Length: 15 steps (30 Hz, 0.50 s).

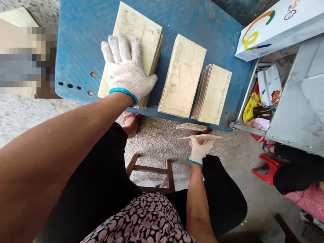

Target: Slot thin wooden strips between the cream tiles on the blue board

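My left hand (pixel 125 65), in a white knit glove with a blue cuff, lies flat with fingers outstretched on the left stack of thin pale boards (pixel 139 25). My right hand (pixel 201 150), gloved the same way, is below the table's near edge with its fingers closed round thin pale boards (pixel 207 136), seen almost edge-on; I cannot tell how many. Just beyond it is a small low stack of boards (pixel 191 127). On the blue table stand a middle stack (pixel 184 77) and a smaller right stack (pixel 216 94). Dark smudges mark their top faces.
The blue table (pixel 83 40) has a few holes along its left side. At the right are a white printed bag (pixel 275 30) and an open drawer with packets (pixel 265 98). A wooden stool (pixel 152 168) stands below; another person sits by a red stool (pixel 268 168).
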Each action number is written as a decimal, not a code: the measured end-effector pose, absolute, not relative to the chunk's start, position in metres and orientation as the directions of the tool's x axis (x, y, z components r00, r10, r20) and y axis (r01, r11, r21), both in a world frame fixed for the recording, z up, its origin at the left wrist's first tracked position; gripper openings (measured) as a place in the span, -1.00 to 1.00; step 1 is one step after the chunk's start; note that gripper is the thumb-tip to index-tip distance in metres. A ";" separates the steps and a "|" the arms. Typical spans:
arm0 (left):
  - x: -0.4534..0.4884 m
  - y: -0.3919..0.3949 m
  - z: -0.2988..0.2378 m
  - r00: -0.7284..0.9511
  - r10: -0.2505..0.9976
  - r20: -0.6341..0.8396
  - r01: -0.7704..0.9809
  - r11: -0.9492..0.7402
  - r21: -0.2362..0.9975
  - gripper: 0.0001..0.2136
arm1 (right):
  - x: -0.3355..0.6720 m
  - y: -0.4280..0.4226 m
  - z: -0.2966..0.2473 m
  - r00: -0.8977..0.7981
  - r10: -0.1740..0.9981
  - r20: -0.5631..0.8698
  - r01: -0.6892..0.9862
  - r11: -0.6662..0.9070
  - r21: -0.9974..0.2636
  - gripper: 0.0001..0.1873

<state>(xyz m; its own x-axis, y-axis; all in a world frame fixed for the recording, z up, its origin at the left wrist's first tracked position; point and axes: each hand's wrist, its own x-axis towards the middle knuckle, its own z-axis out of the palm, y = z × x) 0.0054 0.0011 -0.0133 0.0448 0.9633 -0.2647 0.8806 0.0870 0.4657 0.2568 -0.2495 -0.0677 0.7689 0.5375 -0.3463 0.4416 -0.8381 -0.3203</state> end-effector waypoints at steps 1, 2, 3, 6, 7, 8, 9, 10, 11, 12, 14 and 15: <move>0.005 0.001 -0.013 0.049 0.965 -0.257 0.881 0.080 0.466 0.17 | 0.258 -0.249 -0.057 0.795 0.540 -0.276 0.448 -0.830 -0.332 0.14; 0.005 0.001 -0.013 0.049 0.969 -0.242 0.883 0.071 0.464 0.14 | 0.260 -0.246 -0.045 0.808 0.550 -0.212 0.462 -0.814 -0.353 0.13; 0.004 0.000 -0.013 0.047 0.975 -0.219 0.888 0.060 0.455 0.11 | 0.264 -0.241 -0.034 0.803 0.572 -0.169 0.483 -0.790 -0.379 0.11; 0.002 -0.001 -0.015 0.050 0.989 -0.140 0.916 0.010 0.401 0.01 | 0.285 -0.214 0.000 0.750 0.648 -0.133 0.526 -0.705 -0.476 0.01; 0.002 -0.001 -0.015 0.059 0.991 -0.122 0.920 -0.006 0.393 -0.01 | 0.293 -0.202 0.011 0.735 0.664 -0.135 0.532 -0.689 -0.493 -0.02; 0.001 -0.001 -0.015 0.069 0.992 -0.109 0.918 -0.021 0.397 -0.02 | 0.301 -0.189 0.021 0.724 0.676 -0.140 0.543 -0.682 -0.490 -0.05; 0.001 -0.002 -0.015 0.073 0.992 -0.101 0.910 -0.024 0.414 -0.02 | 0.309 -0.175 0.030 0.715 0.684 -0.145 0.563 -0.686 -0.461 -0.07; 0.001 -0.001 -0.015 0.071 0.993 -0.099 0.899 -0.020 0.438 0.00 | 0.316 -0.160 0.038 0.706 0.691 -0.154 0.590 -0.695 -0.412 -0.09; 0.001 -0.001 -0.014 0.065 0.993 -0.102 0.887 -0.010 0.462 0.02 | 0.323 -0.145 0.044 0.695 0.700 -0.166 0.619 -0.699 -0.357 -0.11; 0.001 -0.001 -0.014 0.060 0.993 -0.105 0.877 -0.002 0.480 0.04 | 0.328 -0.129 0.049 0.679 0.711 -0.181 0.647 -0.697 -0.311 -0.12; 0.001 0.000 -0.013 0.054 0.993 -0.102 0.868 0.003 0.497 0.04 | 0.337 -0.097 0.055 0.637 0.741 -0.213 0.693 -0.672 -0.261 -0.16; 0.001 0.000 -0.013 0.053 0.993 -0.103 0.865 0.006 0.502 0.04 | 0.339 -0.082 0.056 0.614 0.754 -0.231 0.714 -0.656 -0.245 -0.18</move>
<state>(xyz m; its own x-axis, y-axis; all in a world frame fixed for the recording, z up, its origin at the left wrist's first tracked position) 0.0011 0.0003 -0.0133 0.0528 0.9933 -0.1026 0.8648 0.0059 0.5021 0.3392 -0.0816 0.0558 0.6144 0.7543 -0.2314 0.7136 -0.6564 -0.2450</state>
